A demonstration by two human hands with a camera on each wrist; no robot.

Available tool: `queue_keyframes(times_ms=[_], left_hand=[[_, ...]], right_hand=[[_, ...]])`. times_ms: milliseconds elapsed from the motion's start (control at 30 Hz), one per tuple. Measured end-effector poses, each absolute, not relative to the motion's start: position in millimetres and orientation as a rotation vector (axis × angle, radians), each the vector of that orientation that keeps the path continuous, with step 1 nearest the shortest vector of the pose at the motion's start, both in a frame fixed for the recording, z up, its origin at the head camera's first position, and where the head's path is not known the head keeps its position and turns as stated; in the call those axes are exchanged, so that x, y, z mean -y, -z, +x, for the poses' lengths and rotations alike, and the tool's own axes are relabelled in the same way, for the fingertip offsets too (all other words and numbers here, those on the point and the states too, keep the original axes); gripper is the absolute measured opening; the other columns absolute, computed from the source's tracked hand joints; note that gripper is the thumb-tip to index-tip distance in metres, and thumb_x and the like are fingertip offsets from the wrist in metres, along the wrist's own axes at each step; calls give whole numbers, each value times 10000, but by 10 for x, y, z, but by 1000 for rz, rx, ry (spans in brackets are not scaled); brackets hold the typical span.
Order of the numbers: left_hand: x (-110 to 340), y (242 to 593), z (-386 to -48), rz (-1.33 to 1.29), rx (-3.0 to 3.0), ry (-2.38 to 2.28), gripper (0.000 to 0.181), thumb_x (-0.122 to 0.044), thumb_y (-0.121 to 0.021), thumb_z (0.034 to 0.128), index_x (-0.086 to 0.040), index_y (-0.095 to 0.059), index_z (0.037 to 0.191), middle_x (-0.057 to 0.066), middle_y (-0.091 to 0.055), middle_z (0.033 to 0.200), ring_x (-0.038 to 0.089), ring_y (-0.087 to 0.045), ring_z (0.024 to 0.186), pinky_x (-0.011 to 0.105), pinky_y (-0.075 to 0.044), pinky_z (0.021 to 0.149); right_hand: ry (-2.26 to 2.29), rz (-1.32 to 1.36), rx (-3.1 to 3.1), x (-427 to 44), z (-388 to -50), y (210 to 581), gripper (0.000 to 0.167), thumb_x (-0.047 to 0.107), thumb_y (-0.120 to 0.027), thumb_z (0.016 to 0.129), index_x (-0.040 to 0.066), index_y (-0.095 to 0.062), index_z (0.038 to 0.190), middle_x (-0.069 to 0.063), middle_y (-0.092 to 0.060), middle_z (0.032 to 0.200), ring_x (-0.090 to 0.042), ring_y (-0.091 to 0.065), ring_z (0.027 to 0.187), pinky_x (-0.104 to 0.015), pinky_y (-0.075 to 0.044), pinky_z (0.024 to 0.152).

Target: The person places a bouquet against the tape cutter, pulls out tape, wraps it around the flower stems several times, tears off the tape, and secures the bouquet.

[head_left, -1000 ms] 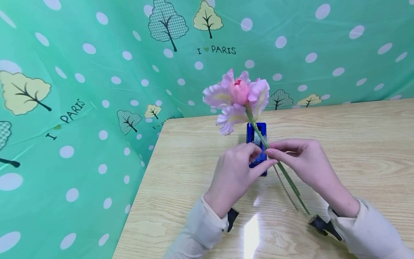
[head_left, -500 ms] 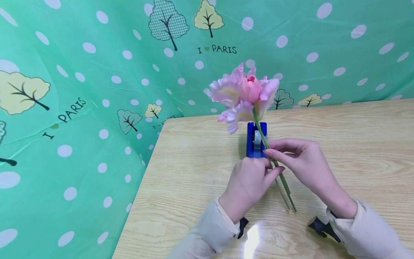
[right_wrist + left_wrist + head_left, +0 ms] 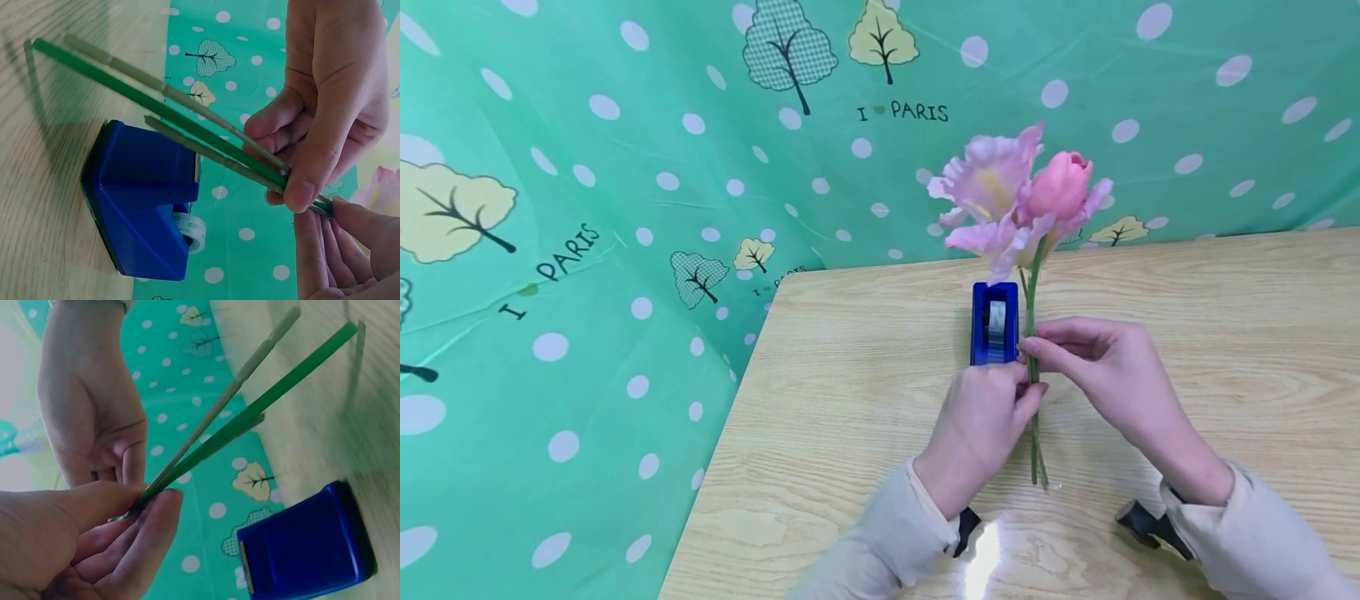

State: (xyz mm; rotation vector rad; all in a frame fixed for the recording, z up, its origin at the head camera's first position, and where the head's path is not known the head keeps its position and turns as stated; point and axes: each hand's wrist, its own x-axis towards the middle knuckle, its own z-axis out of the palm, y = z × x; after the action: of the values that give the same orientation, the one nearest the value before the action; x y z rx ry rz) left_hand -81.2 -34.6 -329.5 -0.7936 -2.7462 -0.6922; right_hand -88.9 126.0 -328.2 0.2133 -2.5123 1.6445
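Observation:
In the head view, a pink tulip (image 3: 1058,187) and a ruffled pale purple flower (image 3: 985,179) stand nearly upright together, their stems (image 3: 1035,450) crossing low down. My right hand (image 3: 1101,367) pinches the stems between thumb and fingertips. Just below it, my left hand (image 3: 981,421) also grips them with thumb and fingers. One thick green stem (image 3: 131,94) and thinner dull-green stem ends spread apart below the hands in the right wrist view. Behind the left hand stands a blue tape dispenser (image 3: 977,325) with a roll of clear tape (image 3: 192,230); the hand hides its front in the head view.
A light wood table (image 3: 1217,350) extends around the hands. Green dotted cloth (image 3: 625,333) printed with trees hangs at the back and left. Dark wrist-camera mounts (image 3: 1142,525) stick out below both sleeves.
The flower heads have swung right and turned, bringing the stems closer to upright. My left hand has come right and down and now grips the stems; the right hand has barely moved.

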Motion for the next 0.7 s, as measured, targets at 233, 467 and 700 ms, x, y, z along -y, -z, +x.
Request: queue_keyframes(times_ms=[233, 467, 700], left_hand=[[324, 3341, -796, -765, 2681, 776, 145, -166, -716, 917, -124, -725, 779, -91, -676, 670, -64, -492, 556, 22, -366, 528], [281, 3372, -785, -792, 2672, 749, 157, -163, -710, 920, -127, -722, 768, -96, -661, 651, -70, -473, 545, 16, -346, 516], [206, 3430, -768, -802, 2706, 709, 209, -174, -694, 934, -136, -697, 729, -108, -625, 620, -80, -419, 511, 21, -313, 482]], right_hand=[[-1644, 197, 2510, -1267, -900, 3271, 263, 281, -730, 912, 58, -760, 1048, -19, -772, 960, 5, -713, 827, -149, -555, 701], [-1623, 176, 2526, -1300, -907, 3302, 282, 296, -733, 908, 60, -763, 1061, -45, -772, 968, 37, -701, 830, -110, -527, 711], [-1568, 181, 2541, -1372, -909, 3366, 251, 288, -741, 902, 73, -774, 1026, -60, -773, 938, 53, -694, 798, -112, -526, 677]])
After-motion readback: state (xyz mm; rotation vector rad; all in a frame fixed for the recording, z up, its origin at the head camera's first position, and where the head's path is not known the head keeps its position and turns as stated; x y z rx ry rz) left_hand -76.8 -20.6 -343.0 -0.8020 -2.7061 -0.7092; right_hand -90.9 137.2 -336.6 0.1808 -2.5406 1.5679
